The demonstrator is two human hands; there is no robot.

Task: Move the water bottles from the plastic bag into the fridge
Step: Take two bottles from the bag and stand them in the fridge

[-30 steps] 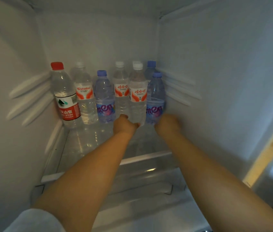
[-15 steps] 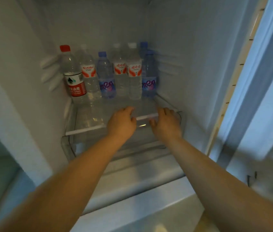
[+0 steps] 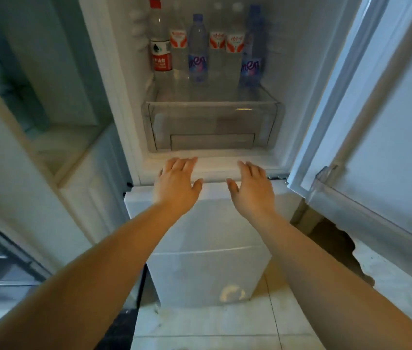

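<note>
- The left hand [image 3: 176, 186] is open and flat, with the fingers spread a little. It holds nothing.
- The right hand [image 3: 252, 189] is open too, palm down, and holds nothing.
- Both hands float side by side, just in front of the bottom edge of the open fridge [image 3: 225, 166]. I cannot tell if they touch it.
- The water bottles stand upright in a row at the back of the glass shelf [image 3: 212, 96], well apart from the hands.
- The bottle with the red cap [image 3: 160, 39] is at the left end of the row. It has a red label.
- Next to it stands a clear bottle with a red and white label [image 3: 178, 42].
- A bottle with a blue cap and a purple label [image 3: 198, 50] stands a bit in front of that one.
- Two more bottles with red and white labels [image 3: 226, 42] stand close together to the right.
- Another blue bottle [image 3: 252, 50] is at the right end, near the fridge wall.
- Under the shelf sits a clear drawer [image 3: 211, 127]. It looks shut.
- The fridge door [image 3: 386, 102] hangs open on the right.
- A white lower door [image 3: 207, 223] is shut below the hands.
- The floor [image 3: 199, 324] has pale tiles.
</note>
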